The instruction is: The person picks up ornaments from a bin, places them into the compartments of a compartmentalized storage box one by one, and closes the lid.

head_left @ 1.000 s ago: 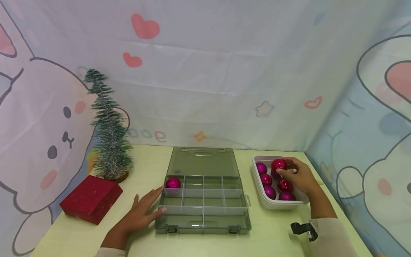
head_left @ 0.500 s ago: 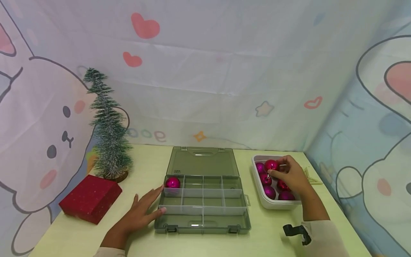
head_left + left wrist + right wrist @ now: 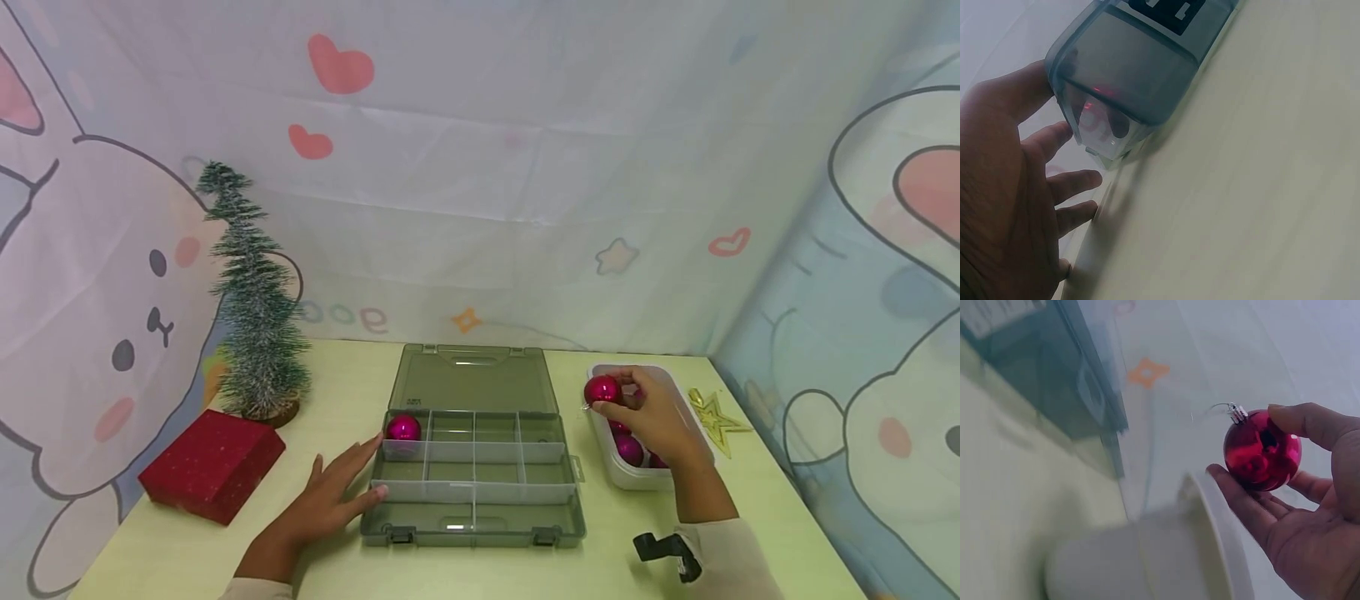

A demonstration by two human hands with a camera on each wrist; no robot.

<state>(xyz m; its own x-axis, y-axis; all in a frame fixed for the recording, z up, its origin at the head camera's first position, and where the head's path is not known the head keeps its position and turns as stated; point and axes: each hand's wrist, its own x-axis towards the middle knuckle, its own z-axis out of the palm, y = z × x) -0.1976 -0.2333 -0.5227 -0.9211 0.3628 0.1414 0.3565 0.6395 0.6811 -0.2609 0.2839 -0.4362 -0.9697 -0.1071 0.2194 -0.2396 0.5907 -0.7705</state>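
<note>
My right hand (image 3: 651,417) pinches a shiny red bauble (image 3: 1259,453) between thumb and fingers, over the left rim of a white tub (image 3: 626,479). The bauble's silver cap and hook point away from the palm in the right wrist view. Several more baubles (image 3: 628,450) lie in the tub, partly hidden by this hand. My left hand (image 3: 330,496) touches the left side of a green see-through compartment box (image 3: 472,533) with its fingers spread. One magenta bauble (image 3: 403,427) sits in the box's back left compartment. The box's lid (image 3: 474,379) lies folded back.
A small frosted tree (image 3: 258,333) stands at the back left, with a red box (image 3: 212,467) in front of it. A gold star (image 3: 716,421) lies right of the tub. A printed cloth (image 3: 480,167) hangs behind the table.
My right hand has lifted the red bauble from inside the tub and carried it left to the tub's rim. The gold star has come into view. My left hand stays put.
</note>
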